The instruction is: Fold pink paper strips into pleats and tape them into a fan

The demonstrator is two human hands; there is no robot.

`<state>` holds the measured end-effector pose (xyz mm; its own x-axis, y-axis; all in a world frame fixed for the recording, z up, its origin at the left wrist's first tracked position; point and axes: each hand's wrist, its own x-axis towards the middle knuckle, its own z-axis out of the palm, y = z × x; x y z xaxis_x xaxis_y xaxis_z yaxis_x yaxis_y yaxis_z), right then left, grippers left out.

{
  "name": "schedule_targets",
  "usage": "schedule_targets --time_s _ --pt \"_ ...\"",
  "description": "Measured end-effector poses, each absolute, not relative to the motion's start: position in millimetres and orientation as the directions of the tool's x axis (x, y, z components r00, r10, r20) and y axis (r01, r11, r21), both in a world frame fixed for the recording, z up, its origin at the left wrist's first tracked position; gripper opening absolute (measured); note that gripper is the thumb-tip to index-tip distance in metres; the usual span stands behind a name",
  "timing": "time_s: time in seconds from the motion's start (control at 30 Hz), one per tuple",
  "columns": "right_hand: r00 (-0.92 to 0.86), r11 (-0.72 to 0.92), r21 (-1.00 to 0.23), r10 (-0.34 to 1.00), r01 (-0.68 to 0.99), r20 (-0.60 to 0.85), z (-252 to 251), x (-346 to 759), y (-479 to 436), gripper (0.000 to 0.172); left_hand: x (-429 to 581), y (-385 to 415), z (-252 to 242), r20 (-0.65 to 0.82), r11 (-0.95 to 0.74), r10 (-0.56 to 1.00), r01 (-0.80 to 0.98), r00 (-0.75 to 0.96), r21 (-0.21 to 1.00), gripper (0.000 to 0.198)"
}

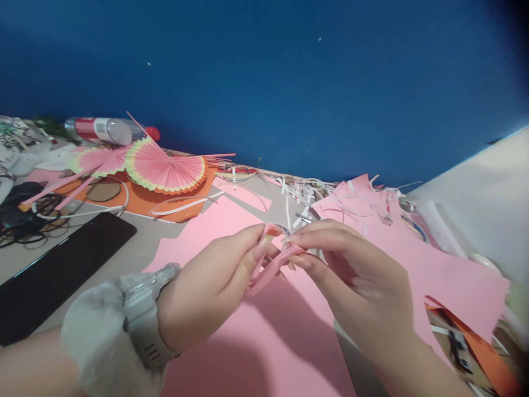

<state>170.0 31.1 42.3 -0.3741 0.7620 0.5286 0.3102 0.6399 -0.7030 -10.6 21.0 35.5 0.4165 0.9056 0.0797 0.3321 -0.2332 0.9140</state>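
Observation:
Between both hands, over the pink sheets, is a narrow bundle of folded pink paper (270,268). My left hand (223,264), with a watch (144,320) and a fluffy band on the wrist, is closed on the bundle's left side. The fingertips of my right hand (363,275) pinch its upper right end. A bit of yellowish and orange paper shows near the top of the fold. Some fingers of both hands are hidden behind the paper. Beneath lies a large pink paper sheet (289,342), shaded by the hands.
Two pleated pink paper fans (169,168) with yellow-green edges rest on orange paper (185,207) at left, before a lying bottle (103,130). A black phone (61,270) lies at left. Paper scraps (306,190) line the blue wall (264,82). More pink paper (446,270) is at right.

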Motion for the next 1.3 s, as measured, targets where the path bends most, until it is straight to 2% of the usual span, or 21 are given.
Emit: schedule_targets --time_s 0.17,0.4,0.6,0.77,0.97,1.17,1.3 --pt "-0.225 0.523 -0.823 0.849 0.222 0.478 42.6 166.5 22.8 0.024 -8.1 13.4 41.4 0.078 -0.224 0.917 0.344 0.391 0.912 0.022" --pt "-0.222 0.337 -0.939 0.923 0.070 0.314 48.6 161.6 21.3 0.014 -8.7 13.6 46.3 0.039 -0.177 0.929 0.348 0.369 0.921 0.020" --pt "-0.300 0.174 -0.985 0.940 0.004 0.165 51.7 163.8 22.0 0.024 -9.3 13.8 48.2 0.031 -0.159 0.932 0.330 0.362 0.931 0.022" --pt "-0.338 0.287 -0.952 0.911 0.109 0.236 60.4 162.2 17.4 0.008 -10.6 16.2 46.6 0.059 -0.187 0.930 0.329 0.362 0.926 0.020" --pt "-0.363 0.518 -0.803 0.838 0.294 0.408 62.5 163.1 13.5 0.012 -11.8 16.1 46.8 0.111 -0.245 0.933 0.380 0.341 0.892 0.022" --pt "-0.354 0.545 -0.735 0.834 0.404 0.424 59.9 164.3 14.4 0.009 -6.7 5.2 48.2 0.174 -0.307 0.935 0.456 0.310 0.836 0.021" --pt "-0.346 0.547 -0.720 0.834 0.426 0.429 61.9 161.9 14.2 0.008 -5.3 1.5 54.8 0.155 -0.301 0.927 0.433 0.340 0.850 0.027"
